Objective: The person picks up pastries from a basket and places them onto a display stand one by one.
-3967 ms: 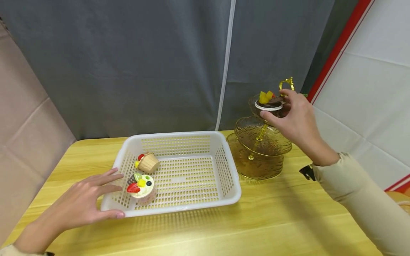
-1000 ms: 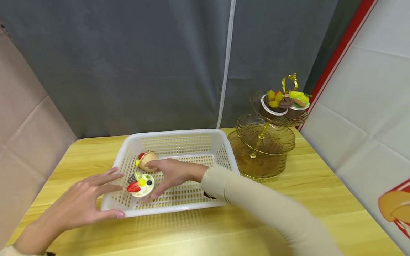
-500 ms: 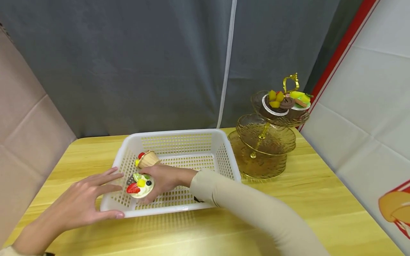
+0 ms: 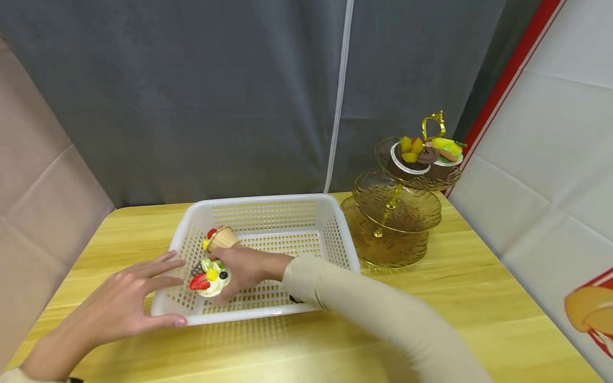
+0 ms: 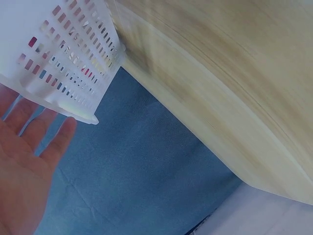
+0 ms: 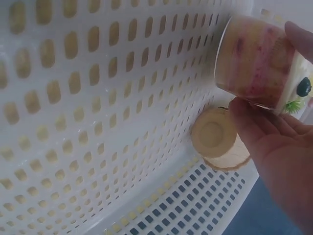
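Note:
My right hand (image 4: 244, 270) grips a toy dessert cup (image 4: 210, 284) with white cream, a strawberry slice and a blueberry on top. In the right wrist view the cup's clear side (image 6: 254, 61) shows pink and cream layers, with thumb and fingers round it. Right behind it, a toy cupcake in a tan cone-like case (image 4: 223, 239) lies on its side in the white plastic basket (image 4: 268, 316). My left hand (image 4: 122, 298) rests at the basket's left end, its fingers spread and fairly straight; in the left wrist view the fingertips (image 5: 66, 129) are right at the rim.
To the right of the basket stands a three-tier amber cake stand (image 4: 397, 207) with a gold handle. Its top tier bears a chocolate cupcake (image 4: 407, 159) and a green-topped one (image 4: 447, 151). A grey curtain (image 4: 230, 106) hangs behind the wooden table (image 4: 431, 319).
Four seconds ago my right hand held the chocolate cupcake at the stand's top tier; it sits there now. My right hand has come into the basket and taken hold of the dessert cup.

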A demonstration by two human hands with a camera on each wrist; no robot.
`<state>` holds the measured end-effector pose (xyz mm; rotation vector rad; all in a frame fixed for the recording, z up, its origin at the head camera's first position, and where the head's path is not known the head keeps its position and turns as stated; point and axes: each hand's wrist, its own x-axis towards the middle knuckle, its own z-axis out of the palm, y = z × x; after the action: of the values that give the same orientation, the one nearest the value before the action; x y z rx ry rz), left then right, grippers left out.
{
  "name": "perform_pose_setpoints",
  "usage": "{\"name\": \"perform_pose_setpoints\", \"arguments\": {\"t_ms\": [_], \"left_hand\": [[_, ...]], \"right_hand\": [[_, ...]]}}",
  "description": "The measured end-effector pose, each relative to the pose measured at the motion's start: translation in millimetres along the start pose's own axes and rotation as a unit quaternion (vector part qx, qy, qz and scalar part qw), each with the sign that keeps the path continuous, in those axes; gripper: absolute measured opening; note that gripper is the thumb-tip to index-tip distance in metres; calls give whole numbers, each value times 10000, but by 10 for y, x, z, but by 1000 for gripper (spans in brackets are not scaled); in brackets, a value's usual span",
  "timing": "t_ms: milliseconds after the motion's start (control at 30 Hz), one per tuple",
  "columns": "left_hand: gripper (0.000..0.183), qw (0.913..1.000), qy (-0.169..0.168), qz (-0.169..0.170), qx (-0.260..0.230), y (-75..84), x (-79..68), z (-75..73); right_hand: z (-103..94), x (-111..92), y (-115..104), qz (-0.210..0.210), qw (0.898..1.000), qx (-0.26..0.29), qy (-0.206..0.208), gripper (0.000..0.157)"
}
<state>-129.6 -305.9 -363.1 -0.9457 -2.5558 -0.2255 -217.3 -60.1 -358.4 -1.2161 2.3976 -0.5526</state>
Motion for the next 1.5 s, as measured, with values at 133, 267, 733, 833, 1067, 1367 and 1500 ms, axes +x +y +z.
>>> {"name": "perform_pose_setpoints", "arguments": {"t_ms": [133, 267, 733, 833, 1067, 1367, 1500], "left_hand": [[66, 10000, 13, 15, 24, 0, 3, -5], [66, 10000, -2, -1, 45, 3, 7, -13], [67, 10000, -14, 13, 48, 7, 19, -7], [66, 10000, -30, 9, 45, 7, 19, -7], [66, 10000, 33, -6, 90, 9, -6, -14], [66, 10000, 44, -6, 85, 15, -9, -18], [66, 9999, 44, -7, 95, 19, -13, -13]], "right_hand": [[-63, -71, 15, -43, 9998, 167, 138, 80], [-176, -174, 30, -237, 9984, 494, 131, 73], [-703, -664, 84, -705, 9899, 1033, 671, 59], [-831, -800, 97, -876, 9860, 1114, 882, 59], [-1036, -1135, 167, -947, 9809, 1245, 1160, 67], [-1111, -1549, 443, -397, 9658, 1509, 2073, 73], [-1109, -1714, 576, -135, 9567, 1567, 2450, 77]]}}
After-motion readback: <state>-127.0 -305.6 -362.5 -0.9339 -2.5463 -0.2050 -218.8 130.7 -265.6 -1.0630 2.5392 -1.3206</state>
